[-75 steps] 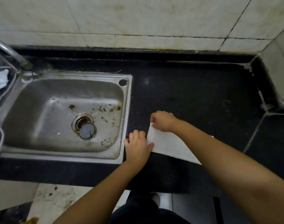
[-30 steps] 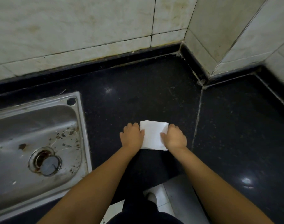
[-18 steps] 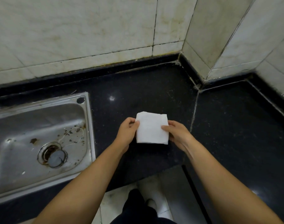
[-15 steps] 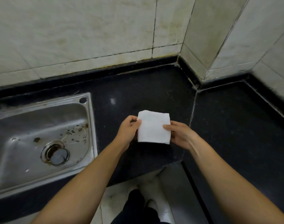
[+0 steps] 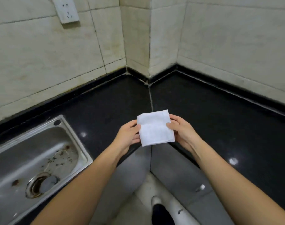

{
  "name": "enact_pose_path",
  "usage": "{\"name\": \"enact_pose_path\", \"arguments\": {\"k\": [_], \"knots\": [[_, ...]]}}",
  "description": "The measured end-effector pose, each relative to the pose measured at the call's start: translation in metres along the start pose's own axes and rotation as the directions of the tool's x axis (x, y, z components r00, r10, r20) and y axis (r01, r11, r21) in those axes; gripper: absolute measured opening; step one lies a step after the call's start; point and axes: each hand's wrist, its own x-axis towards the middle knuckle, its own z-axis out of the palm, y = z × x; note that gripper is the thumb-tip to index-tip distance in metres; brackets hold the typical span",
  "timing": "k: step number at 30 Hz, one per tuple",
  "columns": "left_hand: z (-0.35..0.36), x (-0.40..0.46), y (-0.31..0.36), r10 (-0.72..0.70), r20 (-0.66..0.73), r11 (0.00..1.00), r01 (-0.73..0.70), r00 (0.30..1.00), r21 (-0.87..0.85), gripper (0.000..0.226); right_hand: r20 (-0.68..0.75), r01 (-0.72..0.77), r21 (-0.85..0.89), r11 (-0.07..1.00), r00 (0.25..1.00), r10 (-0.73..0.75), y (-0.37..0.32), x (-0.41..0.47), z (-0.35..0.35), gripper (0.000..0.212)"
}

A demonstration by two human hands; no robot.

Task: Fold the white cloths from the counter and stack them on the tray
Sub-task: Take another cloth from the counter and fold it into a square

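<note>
One stainless steel sink (image 5: 7, 161) sits sunk into the black counter (image 5: 219, 119) at the 8 o'clock side of the view. Its basin holds no dishes, only brown stains, a thin loop of string-like residue and one round drain (image 5: 41, 185) with a plug seated in it.

One folded white cloth (image 5: 155, 127), a small near-square packet with a fold line across its middle, is held in the air at the centre of the view, above the counter's front edge where two slabs meet at a seam. The left hand (image 5: 128, 138) pinches its 9 o'clock edge, thumb on top and fingers curled underneath. The right hand (image 5: 181, 129) pinches the 3 o'clock edge the same way, its thumb (image 5: 170, 124) pressed on the cloth's upper face. Both forearms reach in from 6 o'clock.

The counter wraps an inner corner of cream tiled wall (image 5: 41, 54); a square tiled column (image 5: 136, 33) juts out at 12 o'clock. One white wall socket (image 5: 66, 9) is mounted at 11 o'clock. Below the counter edge, grey cabinet fronts (image 5: 172, 169) show two small handles, and one dark trouser leg with a white shoe (image 5: 156, 201) stands at 6 o'clock. Nothing lies between the hands and the counter.
</note>
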Motion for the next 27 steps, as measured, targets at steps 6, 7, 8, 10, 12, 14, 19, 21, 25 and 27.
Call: {"name": "enact_pose_path", "arguments": {"k": [6,7,8,10,12,14,19,21,25,27], "knots": [[0.066,-0.065,-0.028,-0.063,0.259,0.988,0.025,0.964,0.150,0.024,-0.251,-0.029,0.070,0.997,0.967,0.046,0.030,-0.138,-0.055,0.027],[0.082,-0.075,-0.031,-0.086,0.321,0.985,0.032,0.943,0.170,0.022,-0.299,-0.029,0.094,0.995,0.953,0.056,0.033,-0.163,-0.068,0.025],[0.101,-0.086,-0.033,-0.106,0.382,0.981,0.033,0.918,0.193,0.020,-0.345,-0.025,0.118,0.993,0.936,0.064,0.035,-0.189,-0.081,0.024],[0.141,-0.108,-0.038,-0.140,0.493,0.972,0.025,0.859,0.234,0.017,-0.425,-0.007,0.153,0.988,0.902,0.072,0.038,-0.242,-0.111,0.023],[0.186,-0.135,-0.040,-0.170,0.577,0.969,0.029,0.799,0.245,0.016,-0.493,0.022,0.193,0.981,0.867,0.078,0.040,-0.295,-0.141,0.024],[0.235,-0.165,-0.045,-0.191,0.649,0.968,0.033,0.737,0.248,0.014,-0.557,0.063,0.203,0.977,0.828,0.063,0.041,-0.352,-0.169,0.026],[0.367,-0.255,-0.077,-0.279,0.784,0.947,0.023,0.555,0.321,0.009,-0.735,0.182,0.240,0.953,0.676,0.056,0.058,-0.505,-0.240,0.022],[0.426,-0.306,-0.100,-0.315,0.820,0.935,0.012,0.478,0.353,0.009,-0.793,0.224,0.263,0.938,0.604,0.078,0.069,-0.575,-0.271,0.021],[0.527,-0.409,-0.142,-0.378,0.859,0.920,0.033,0.345,0.392,0.009,-0.873,0.292,0.270,0.917,0.477,0.105,0.087,-0.703,-0.326,0.020],[0.567,-0.452,-0.154,-0.400,0.864,0.913,0.052,0.306,0.404,0.011,-0.895,0.328,0.282,0.902,0.428,0.125,0.093,-0.753,-0.349,0.018]]}}
